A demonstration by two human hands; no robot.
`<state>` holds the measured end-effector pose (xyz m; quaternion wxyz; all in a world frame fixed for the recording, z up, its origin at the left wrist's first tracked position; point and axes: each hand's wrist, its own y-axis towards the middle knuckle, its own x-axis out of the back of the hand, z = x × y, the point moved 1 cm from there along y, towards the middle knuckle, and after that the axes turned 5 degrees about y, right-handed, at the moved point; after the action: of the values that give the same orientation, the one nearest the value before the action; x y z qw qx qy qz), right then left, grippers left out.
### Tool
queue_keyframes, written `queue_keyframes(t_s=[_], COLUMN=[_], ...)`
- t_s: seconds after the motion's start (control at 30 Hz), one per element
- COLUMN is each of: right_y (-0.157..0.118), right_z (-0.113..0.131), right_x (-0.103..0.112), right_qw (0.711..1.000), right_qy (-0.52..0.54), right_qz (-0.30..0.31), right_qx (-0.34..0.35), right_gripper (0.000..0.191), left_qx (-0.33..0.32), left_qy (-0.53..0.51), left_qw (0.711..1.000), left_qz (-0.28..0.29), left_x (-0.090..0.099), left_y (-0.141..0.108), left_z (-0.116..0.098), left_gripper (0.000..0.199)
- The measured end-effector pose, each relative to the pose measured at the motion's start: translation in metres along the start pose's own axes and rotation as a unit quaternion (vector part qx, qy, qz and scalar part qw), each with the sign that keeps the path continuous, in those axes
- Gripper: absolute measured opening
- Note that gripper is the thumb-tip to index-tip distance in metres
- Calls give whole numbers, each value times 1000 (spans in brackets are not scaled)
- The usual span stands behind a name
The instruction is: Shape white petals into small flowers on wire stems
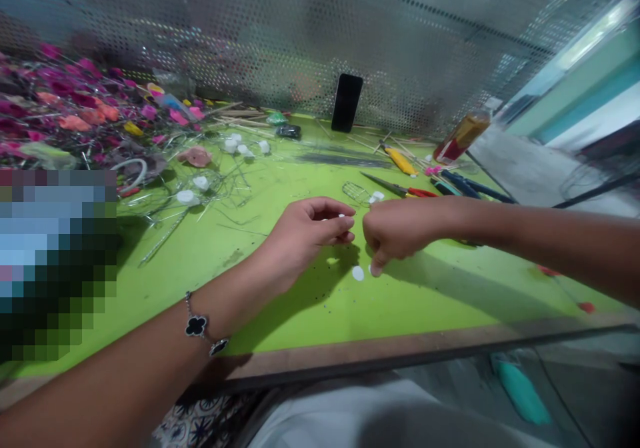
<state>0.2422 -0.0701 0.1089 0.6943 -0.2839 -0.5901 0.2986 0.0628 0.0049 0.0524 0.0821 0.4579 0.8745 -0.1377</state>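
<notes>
Left hand [303,233] pinches a small white piece [341,216] above the green table [280,301], near its front edge. Right hand [403,231] is curled narrow, its grip unclear, fingertips just beside a white disc [358,273]. The bottle [463,137] near the back edge has a blurred, unreadable label.

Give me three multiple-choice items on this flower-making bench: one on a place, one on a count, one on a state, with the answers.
1. Where does the black smartphone stand?
A) against the perforated metal sheet
B) on the floor
C) among the pink flowers

2. How many black clover charms show on the silver chain bracelet?
A) one
B) two
C) five

3. The left grip is:
A) flat on the tabletop
B) holding the smartphone
C) curled, fingertips at a small white piece

A: it stands upright at the sheet.
B: two charms show at the wrist.
C: the fingers bend around it.
</notes>
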Motion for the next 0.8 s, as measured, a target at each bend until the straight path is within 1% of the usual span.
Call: queue_keyframes(t_s=[0.07, 0.13, 0.2, 0.27, 0.3, 0.37, 0.43, 0.53, 0.57, 0.63, 0.73, 0.8], right_y=[2, 2, 1, -3, -5, -10, -12, -10, -8, -4, -2, -3], right_z=[-8, -19, -31, -40, -42, -42, -36, -23, -19, -15, -15, -16], right_x=[-6, -15, -22, -24, -23, -19, -14, -11, -11, -13, -19, -25], right_qw=[990, 969, 948, 934, 933, 947, 969, 991, 994, 995, 988, 976], right_qy=[115, 215, 291, 338, 345, 317, 245, 124, 100, 92, 148, 204], right_qz=[57, 97, 114, 106, 88, 37, -9, -35, -33, -13, 34, 54], right_qx=[-51, -75, -68, -52, -42, -23, -10, 22, 32, 31, -21, -53], right_gripper=[51, 53, 56, 60, 62, 62, 61, 59, 58, 56, 54, 55], left_qx=[1, 3, 4, 3, 1, -3, -4, -4, -3, -4, -6, -4], left_qy=[2, -3, -4, 1, 4, 8, 8, 6, 4, 2, 4, 4], left_qw=[1000, 1000, 1000, 1000, 1000, 1000, 1000, 1000, 1000, 1000, 1000, 1000], left_qz=[0, -1, -4, -5, -6, -4, -2, -2, -3, -3, -3, -7], left_x=[-1, -1, -2, -2, -2, -2, -1, -1, -1, 0, 0, -1], left_y=[0, 0, -1, -1, 0, 0, 1, 1, 1, 0, 0, 0], left_z=[-1, -2, -3, -2, -2, -1, 0, 0, -1, -2, -2, -3], left_gripper=[19, 18, 15, 15, 15, 15, 15, 16, 16, 16, 18, 17])
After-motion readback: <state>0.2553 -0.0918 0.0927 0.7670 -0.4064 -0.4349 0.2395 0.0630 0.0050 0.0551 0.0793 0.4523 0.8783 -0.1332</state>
